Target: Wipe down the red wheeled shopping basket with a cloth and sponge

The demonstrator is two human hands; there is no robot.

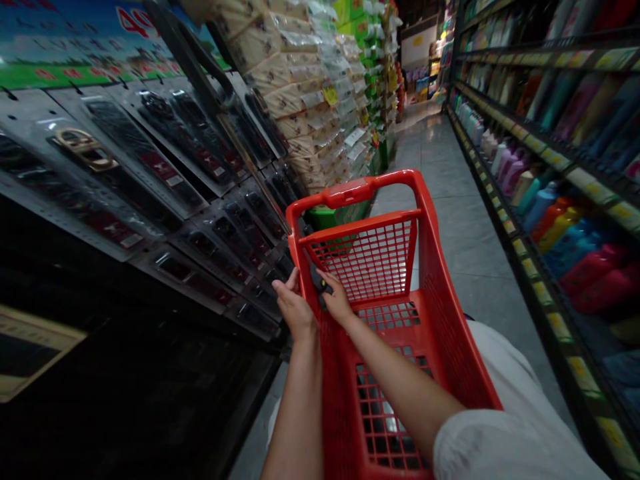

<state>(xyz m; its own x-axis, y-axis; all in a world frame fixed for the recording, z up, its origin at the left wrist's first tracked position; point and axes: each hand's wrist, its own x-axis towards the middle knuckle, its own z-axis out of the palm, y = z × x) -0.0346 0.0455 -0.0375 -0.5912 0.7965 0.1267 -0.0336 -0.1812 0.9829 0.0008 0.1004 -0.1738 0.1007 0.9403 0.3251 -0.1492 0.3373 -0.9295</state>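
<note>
A red plastic shopping cart (425, 267) stands in front of me in a shop aisle. My left hand (294, 305) reaches over the cart's left rim, fingers curled around the edge of a small dark packaged item (320, 285). My right hand (336, 297) is inside the basket and grips the same dark item from the right. Both hands hold it just inside the basket's left wall. What the item is I cannot make out.
Dark blister-packed goods (190, 147) hang on a rack at the left, with stacked beige packs (295, 87) beyond. Shelves of coloured bottles (550, 200) line the right. The grey tiled aisle floor (450, 220) runs ahead.
</note>
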